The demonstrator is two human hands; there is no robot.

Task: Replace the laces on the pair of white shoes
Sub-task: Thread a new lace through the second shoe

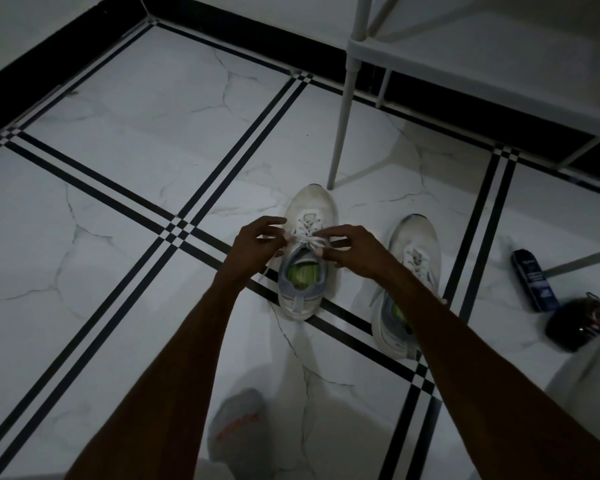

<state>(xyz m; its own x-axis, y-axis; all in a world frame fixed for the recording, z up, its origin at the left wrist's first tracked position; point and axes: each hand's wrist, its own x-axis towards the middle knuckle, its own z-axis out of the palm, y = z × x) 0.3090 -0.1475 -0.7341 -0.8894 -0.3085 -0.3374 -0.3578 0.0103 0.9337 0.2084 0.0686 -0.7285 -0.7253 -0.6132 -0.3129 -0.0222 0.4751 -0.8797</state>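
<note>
1. White low-top sports shoe with a grey collar and green insole [305,254]: it stands on the white marble-look floor tiles with black double lines [118,188], toe pointing away from the person, heel towards them. That puts the lacing straight under both hands and square to the head view.
2. Its white flat lace [307,240] is already crossed through the lower eyelets; the loose ends come out at the top of the tongue, where the work is happening.
3. The left hand [258,242] has its fingers curled and pinches the left end of the lace beside the top eyelet, probably to keep tension on that side.
4. The right hand [352,247] pinches the other end between thumb and fingertips just over the shoe's collar. My guess is the two ends are being drawn level or started into a knot; the dim light hides which.
5. The second white sports shoe [409,282] stands near on the right, partly under the right forearm, also laced, and set parallel so it is in reach.
6. A dark blue rectangular packet [534,280] and a round black object [577,323] lie well to the right, out of the way.
7. The grey metal frame leg [342,116] meets the floor just beyond the toe.
8. A grey sock with orange print [239,431] shows at the bottom.
</note>
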